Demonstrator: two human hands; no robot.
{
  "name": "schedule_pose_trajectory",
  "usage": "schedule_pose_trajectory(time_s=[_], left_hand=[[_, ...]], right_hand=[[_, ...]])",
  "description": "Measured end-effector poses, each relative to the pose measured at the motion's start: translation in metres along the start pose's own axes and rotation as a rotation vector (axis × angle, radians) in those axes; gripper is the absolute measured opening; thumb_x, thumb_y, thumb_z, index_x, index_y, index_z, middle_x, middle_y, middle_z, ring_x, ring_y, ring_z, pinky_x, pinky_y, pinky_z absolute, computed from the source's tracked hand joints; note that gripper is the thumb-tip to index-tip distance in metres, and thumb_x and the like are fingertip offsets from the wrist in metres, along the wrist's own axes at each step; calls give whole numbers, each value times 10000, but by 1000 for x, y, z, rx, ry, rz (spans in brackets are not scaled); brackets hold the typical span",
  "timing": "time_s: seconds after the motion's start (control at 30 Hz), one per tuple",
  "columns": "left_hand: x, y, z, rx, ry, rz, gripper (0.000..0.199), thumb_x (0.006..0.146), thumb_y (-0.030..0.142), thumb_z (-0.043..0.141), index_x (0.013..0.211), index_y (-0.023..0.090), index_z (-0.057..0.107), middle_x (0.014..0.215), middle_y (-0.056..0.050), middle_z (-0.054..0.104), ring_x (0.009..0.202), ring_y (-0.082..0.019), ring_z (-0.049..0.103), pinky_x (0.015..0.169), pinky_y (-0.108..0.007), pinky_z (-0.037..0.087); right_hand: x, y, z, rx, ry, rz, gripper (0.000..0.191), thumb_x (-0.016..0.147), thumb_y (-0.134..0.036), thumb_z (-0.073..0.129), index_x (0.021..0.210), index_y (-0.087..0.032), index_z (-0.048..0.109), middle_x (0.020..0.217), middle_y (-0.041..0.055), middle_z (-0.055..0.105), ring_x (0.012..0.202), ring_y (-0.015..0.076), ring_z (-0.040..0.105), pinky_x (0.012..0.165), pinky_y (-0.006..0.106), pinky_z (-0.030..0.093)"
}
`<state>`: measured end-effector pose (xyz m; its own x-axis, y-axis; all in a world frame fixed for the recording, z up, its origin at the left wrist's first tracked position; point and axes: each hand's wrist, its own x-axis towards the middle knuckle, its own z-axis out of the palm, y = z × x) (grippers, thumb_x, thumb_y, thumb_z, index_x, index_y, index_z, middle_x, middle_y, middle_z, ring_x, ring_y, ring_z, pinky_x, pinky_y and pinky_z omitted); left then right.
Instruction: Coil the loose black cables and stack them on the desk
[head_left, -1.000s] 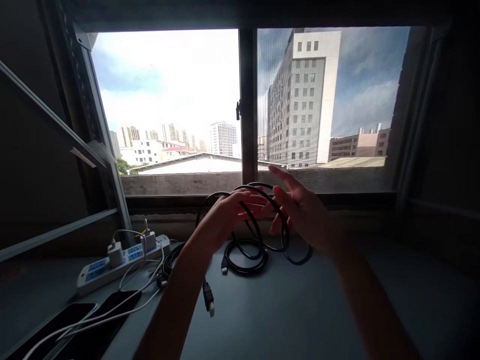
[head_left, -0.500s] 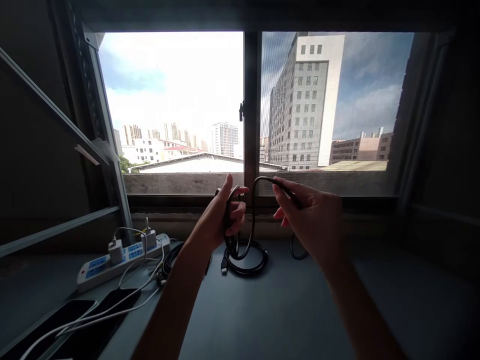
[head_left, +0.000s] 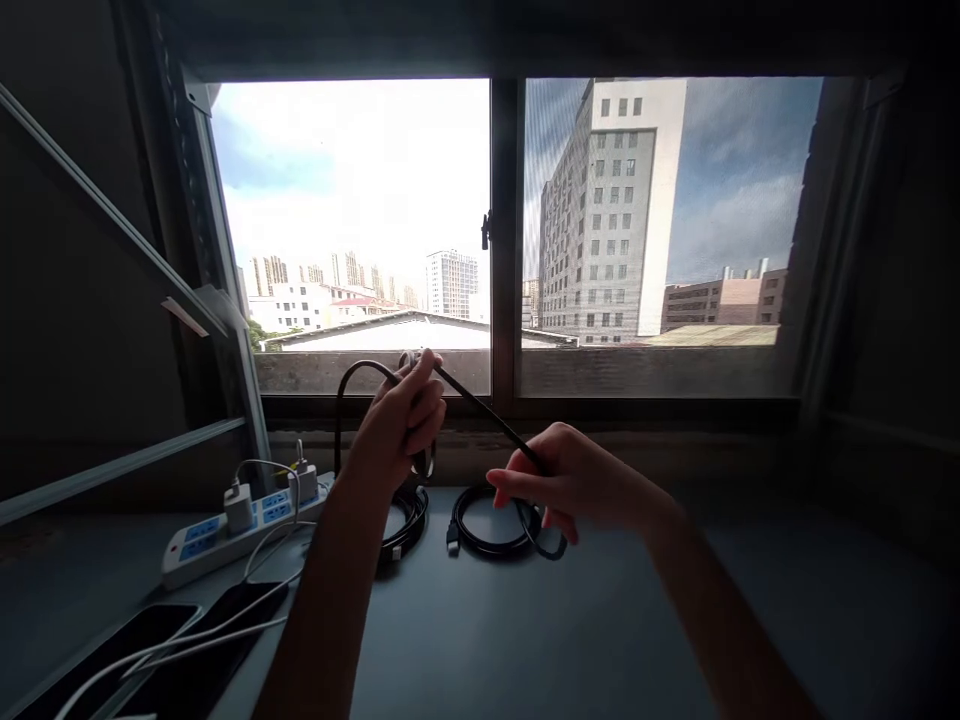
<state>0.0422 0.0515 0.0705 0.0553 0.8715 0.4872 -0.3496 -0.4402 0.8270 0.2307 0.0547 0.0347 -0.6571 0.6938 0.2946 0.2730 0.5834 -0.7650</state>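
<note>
A black cable [head_left: 480,408] runs taut and slanting between my two hands, above the desk. My left hand [head_left: 405,410] is closed around the cable, with loops of it hanging at both sides of the fist. Lower and to the right, my right hand [head_left: 551,475] grips the same cable between thumb and fingers; a loose length droops beneath it. On the desk behind lies a coiled black cable [head_left: 491,552] with a rectangular plug [head_left: 452,540]. A second coiled black cable [head_left: 409,530] lies beside it, partly hidden by my left arm.
At the left a white power strip [head_left: 191,570] carries two white chargers with white cables [head_left: 225,640]. Two dark flat devices, one a black slab [head_left: 217,620], lie in front of it. Metal frame bars [head_left: 112,215] stand at the left. A window [head_left: 506,240] fills the back above the desk [head_left: 585,640].
My left hand has moved left and closed over the cable. My right hand has moved down and a little left, and the span between them has gone from slack to taut.
</note>
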Motion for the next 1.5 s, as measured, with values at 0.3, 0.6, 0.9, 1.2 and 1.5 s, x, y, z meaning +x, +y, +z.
schedule_pose_trajectory(time_s=[0.3, 0.6, 0.9, 1.2, 1.5], left_hand=[[-7, 13, -1, -51, -38, -27, 274, 942, 298, 361, 722, 173, 465, 344, 104, 230, 248, -17, 184, 279, -127, 117], [-7, -26, 30, 77, -330, -210, 420, 881, 538, 350, 877, 173, 558, 336, 102, 259, 252, -44, 258, 296, -138, 181], [0, -19, 14, 388, -163, -264, 629, 825, 638, 328, 1085, 99, 520, 398, 42, 479, 419, -184, 603, 444, -240, 461], [3, -10, 6, 396, 13, -90, 355, 873, 471, 418, 992, 140, 461, 422, 29, 533, 346, -162, 560, 309, -184, 333], [-5, -17, 18, 406, -95, -73, 637, 780, 695, 335, 407, 178, 353, 274, 31, 290, 205, -51, 293, 277, -179, 166]], right_hand=[[-12, -6, -21, -55, 197, -117, 453, 810, -482, 587, 534, -152, 444, 483, -56, 308, 436, 52, 263, 390, 185, 177], [1, 0, -8, 239, 182, -142, 463, 853, -482, 497, 553, -182, 310, 504, -74, 198, 436, 47, 136, 380, 193, 107], [-9, -22, -26, 668, 596, 39, 151, 761, -299, 527, 856, -198, 467, 482, -114, 220, 351, 37, 110, 308, 112, 80], [-12, -15, -16, 391, 584, 42, 348, 846, -263, 480, 1190, -236, 430, 891, 31, 541, 457, 61, 471, 278, 104, 204], [-4, -17, -6, 543, 334, 30, 478, 952, -239, 359, 1398, -323, 209, 1102, 109, 607, 959, 207, 623, 280, 93, 215]])
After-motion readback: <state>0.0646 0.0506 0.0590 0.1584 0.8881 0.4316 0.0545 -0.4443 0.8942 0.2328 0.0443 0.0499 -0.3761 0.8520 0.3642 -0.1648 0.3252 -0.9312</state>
